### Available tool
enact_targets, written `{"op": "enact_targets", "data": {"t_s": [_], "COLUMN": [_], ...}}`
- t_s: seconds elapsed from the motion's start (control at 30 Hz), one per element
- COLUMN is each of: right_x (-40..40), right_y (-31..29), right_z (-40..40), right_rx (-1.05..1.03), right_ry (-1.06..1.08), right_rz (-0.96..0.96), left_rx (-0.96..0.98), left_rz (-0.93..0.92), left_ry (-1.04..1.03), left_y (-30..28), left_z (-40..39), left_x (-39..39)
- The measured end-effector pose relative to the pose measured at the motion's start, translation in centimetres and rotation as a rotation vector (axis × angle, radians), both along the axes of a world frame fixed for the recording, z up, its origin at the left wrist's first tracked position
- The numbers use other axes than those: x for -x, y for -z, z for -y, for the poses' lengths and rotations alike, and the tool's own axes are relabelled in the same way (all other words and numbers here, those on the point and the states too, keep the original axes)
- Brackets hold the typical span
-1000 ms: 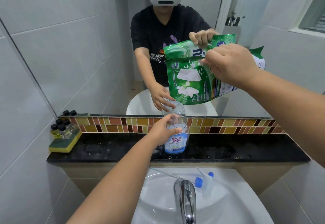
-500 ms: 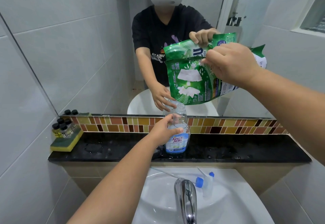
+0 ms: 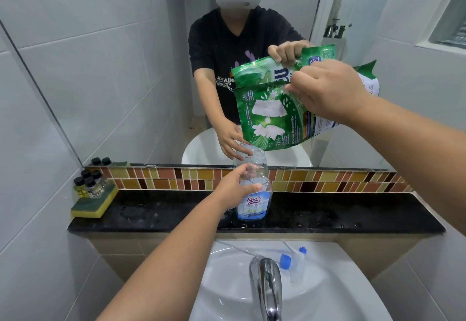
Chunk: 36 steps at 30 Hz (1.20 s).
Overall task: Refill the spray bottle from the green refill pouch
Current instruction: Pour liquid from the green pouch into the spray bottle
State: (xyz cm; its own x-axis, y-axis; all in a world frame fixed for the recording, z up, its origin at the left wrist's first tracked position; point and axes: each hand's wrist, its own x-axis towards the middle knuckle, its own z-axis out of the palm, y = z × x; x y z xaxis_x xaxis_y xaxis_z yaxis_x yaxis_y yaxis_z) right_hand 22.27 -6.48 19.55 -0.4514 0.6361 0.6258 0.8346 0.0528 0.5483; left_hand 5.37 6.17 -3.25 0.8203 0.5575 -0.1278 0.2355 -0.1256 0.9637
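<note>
A clear spray bottle (image 3: 254,202) with a blue and white label stands uncapped on the black ledge (image 3: 327,217). My left hand (image 3: 234,187) grips its upper body from the left. Above it my right hand (image 3: 327,91) holds the green refill pouch (image 3: 267,119) tilted, its lower corner just over the bottle's open mouth. The mirror behind shows the same pouch and both hands reflected. No liquid stream is plain to see.
The blue and white spray head (image 3: 293,261) with its tube lies in the white sink (image 3: 227,283) behind the chrome tap (image 3: 267,285). A yellow-green sponge (image 3: 93,204) carrying several small dark-capped bottles (image 3: 89,182) sits at the ledge's left end. Tiled walls close in on both sides.
The pouch has dipped slightly lower toward the bottle's mouth. My left hand keeps its grip on the bottle.
</note>
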Motion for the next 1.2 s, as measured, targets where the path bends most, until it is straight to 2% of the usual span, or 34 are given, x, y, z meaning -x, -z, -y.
{"op": "enact_targets", "data": {"t_s": [1.2], "right_x": [0.65], "right_y": [-0.38], "right_z": [-0.40], "right_rx": [0.003], "right_ry": [-0.053], "right_rz": [0.103], "left_rx": [0.047], "left_rz": [0.028], "left_ry": [0.006], "left_y": [0.66], "left_z": [-0.34], "left_x": [-0.02]}}
